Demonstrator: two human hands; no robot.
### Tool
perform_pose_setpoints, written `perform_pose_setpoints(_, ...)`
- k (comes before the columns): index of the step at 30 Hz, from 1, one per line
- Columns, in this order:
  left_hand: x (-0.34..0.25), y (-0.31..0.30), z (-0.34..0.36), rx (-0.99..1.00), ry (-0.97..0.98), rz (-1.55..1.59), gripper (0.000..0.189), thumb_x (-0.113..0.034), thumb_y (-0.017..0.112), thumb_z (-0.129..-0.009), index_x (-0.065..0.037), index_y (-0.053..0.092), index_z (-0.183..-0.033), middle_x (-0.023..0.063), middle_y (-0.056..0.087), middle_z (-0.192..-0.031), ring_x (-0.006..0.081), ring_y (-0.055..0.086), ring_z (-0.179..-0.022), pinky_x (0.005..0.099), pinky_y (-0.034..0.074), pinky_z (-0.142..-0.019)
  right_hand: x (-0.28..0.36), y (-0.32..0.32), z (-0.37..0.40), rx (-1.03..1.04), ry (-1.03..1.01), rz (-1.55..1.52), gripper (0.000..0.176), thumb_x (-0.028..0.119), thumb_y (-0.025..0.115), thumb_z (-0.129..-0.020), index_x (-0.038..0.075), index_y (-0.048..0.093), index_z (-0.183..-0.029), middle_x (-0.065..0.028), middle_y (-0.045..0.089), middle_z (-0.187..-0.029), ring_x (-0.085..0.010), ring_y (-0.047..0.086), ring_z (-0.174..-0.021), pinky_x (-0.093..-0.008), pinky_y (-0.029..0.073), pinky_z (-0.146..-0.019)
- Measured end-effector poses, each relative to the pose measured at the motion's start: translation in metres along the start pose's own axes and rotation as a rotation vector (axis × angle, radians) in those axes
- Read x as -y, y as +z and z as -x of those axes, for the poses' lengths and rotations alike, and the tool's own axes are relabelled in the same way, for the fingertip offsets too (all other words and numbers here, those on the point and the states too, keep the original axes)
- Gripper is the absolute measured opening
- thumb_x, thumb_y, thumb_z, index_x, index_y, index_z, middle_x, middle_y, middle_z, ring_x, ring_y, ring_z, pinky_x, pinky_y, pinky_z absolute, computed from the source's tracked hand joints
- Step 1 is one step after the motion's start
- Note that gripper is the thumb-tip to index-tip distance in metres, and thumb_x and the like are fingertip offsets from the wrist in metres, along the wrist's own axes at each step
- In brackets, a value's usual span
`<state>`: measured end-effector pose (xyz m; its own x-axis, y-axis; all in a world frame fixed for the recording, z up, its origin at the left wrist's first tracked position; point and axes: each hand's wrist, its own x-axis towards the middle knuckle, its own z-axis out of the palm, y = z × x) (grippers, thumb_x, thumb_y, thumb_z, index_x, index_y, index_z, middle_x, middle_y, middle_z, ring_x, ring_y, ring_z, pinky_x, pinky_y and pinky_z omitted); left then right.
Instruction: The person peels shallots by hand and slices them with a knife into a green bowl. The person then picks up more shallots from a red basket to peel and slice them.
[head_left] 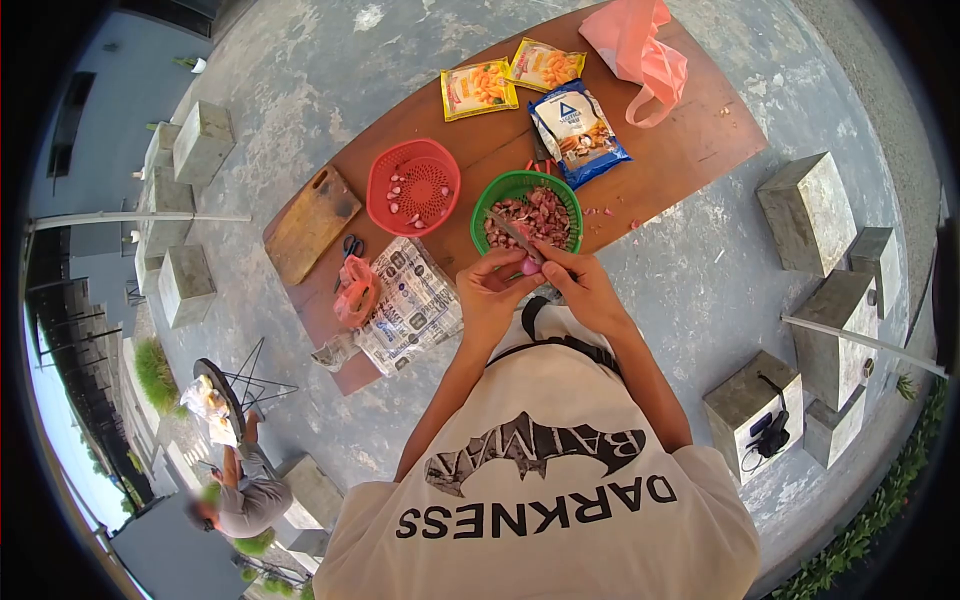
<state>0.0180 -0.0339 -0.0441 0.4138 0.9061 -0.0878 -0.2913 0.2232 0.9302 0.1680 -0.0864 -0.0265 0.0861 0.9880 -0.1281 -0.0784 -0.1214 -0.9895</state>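
My left hand [490,285] pinches a small purple shallot [530,266] in its fingertips, close in front of my body. My right hand [583,287] is closed on a knife [512,232], whose blade points up and left over the near part of a green basket [576,205]. Fingers hide the knife's handle and part of the shallot. Many reddish shallots [545,212] and skins fill the green basket. To its left stands a red basket [376,190] with several pale shallots [393,208] inside.
The brown table [480,150] also bears a cutting board [313,225], scissors [352,246], a red plastic bag [357,292], newspaper [410,305], yellow packets [480,90], a blue-white packet [578,130] and a pink bag [640,55]. A seated person [250,505] is at lower left. Concrete blocks [805,215] stand around.
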Motion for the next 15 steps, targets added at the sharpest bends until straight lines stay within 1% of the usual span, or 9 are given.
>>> perform_pose_setpoints(1,-0.002,0.004,0.001,0.000,0.002,-0.002,0.031,0.016,0.067,-0.073,0.007,0.061,-0.102,0.0137,0.062,-0.105,0.0222,0.063,-0.096,0.0343,0.056,-0.084,-0.001,-0.001,-0.001,-0.001,0.078,-0.156,0.039,0.018,0.052,-0.095,0.000,0.052,-0.129,-0.0088,0.068,-0.099,-0.0129,0.059,-0.086,-0.0257,0.046,-0.083)
perform_pose_setpoints(5,-0.004,0.009,0.001,0.021,-0.126,0.191,0.035,0.013,0.064,-0.078,0.006,0.057,-0.111,0.0160,0.061,-0.111,0.0217,0.063,-0.096,0.0336,0.054,-0.085,-0.001,-0.013,0.000,-0.049,0.183,-0.205,0.038,0.019,0.050,-0.096,0.001,0.051,-0.130,-0.0050,0.065,-0.103,-0.0103,0.056,-0.092,-0.0242,0.044,-0.085)
perform_pose_setpoints(7,-0.005,0.010,-0.001,0.027,-0.181,0.253,0.037,0.012,0.064,-0.079,0.006,0.056,-0.114,0.0167,0.061,-0.113,0.0215,0.063,-0.096,0.0333,0.054,-0.085,-0.004,-0.019,0.002,-0.016,0.336,-0.201,0.039,0.018,0.049,-0.097,0.001,0.050,-0.131,-0.0059,0.064,-0.107,-0.0096,0.054,-0.096,-0.0245,0.044,-0.087)
perform_pose_setpoints(8,-0.008,0.012,-0.002,0.005,-0.185,0.234,0.037,0.012,0.063,-0.079,0.006,0.056,-0.114,0.0165,0.062,-0.111,0.0213,0.063,-0.096,0.0335,0.054,-0.085,-0.003,-0.018,0.003,-0.018,0.335,-0.202,0.039,0.018,0.049,-0.097,0.001,0.050,-0.131,-0.0059,0.064,-0.107,-0.0096,0.054,-0.096,-0.0245,0.044,-0.087)
perform_pose_setpoints(10,-0.007,0.012,-0.002,-0.016,-0.188,0.214,0.038,0.013,0.063,-0.078,0.006,0.055,-0.114,0.0162,0.062,-0.109,0.0210,0.063,-0.096,0.0338,0.054,-0.084,0.005,-0.012,0.004,-0.042,0.079,-0.213,0.041,0.019,0.051,-0.096,0.000,0.049,-0.132,-0.0059,0.065,-0.104,-0.0103,0.055,-0.087,-0.0256,0.046,-0.080)
perform_pose_setpoints(12,-0.001,0.010,-0.002,-0.045,-0.027,0.094,0.036,0.013,0.064,-0.078,0.006,0.055,-0.113,0.0154,0.063,-0.107,0.0203,0.063,-0.095,0.0332,0.054,-0.083,-0.001,-0.005,0.005,-0.034,0.019,-0.141,0.042,0.019,0.053,-0.095,0.000,0.048,-0.132,-0.0081,0.065,-0.102,-0.0107,0.054,-0.083,-0.0263,0.046,-0.077)
perform_pose_setpoints(13,-0.001,0.010,-0.002,-0.043,-0.027,0.093,0.036,0.013,0.064,-0.078,0.006,0.055,-0.113,0.0154,0.063,-0.107,0.0203,0.063,-0.095,0.0332,0.054,-0.083,-0.003,-0.004,0.005,-0.024,-0.040,-0.067,0.043,0.019,0.054,-0.094,0.000,0.048,-0.132,-0.0103,0.066,-0.099,-0.0111,0.054,-0.079,-0.0270,0.046,-0.074)
perform_pose_setpoints(14,-0.001,0.009,-0.003,-0.045,0.003,0.070,0.033,0.013,0.064,-0.077,0.006,0.057,-0.109,0.0147,0.063,-0.106,0.0199,0.063,-0.095,0.0326,0.053,-0.083,-0.002,-0.004,0.005,-0.026,-0.041,-0.067,0.043,0.019,0.054,-0.094,0.000,0.048,-0.132,-0.0103,0.066,-0.099,-0.0111,0.054,-0.079,-0.0270,0.046,-0.074)
perform_pose_setpoints(15,-0.002,0.008,-0.004,-0.048,0.033,0.046,0.030,0.013,0.064,-0.077,0.006,0.059,-0.105,0.0140,0.063,-0.105,0.0196,0.063,-0.094,0.0320,0.053,-0.082,-0.001,-0.005,0.005,0.002,-0.007,0.024,0.044,0.019,0.055,-0.093,-0.001,0.048,-0.131,-0.0128,0.066,-0.096,-0.0115,0.054,-0.078,-0.0273,0.046,-0.073)
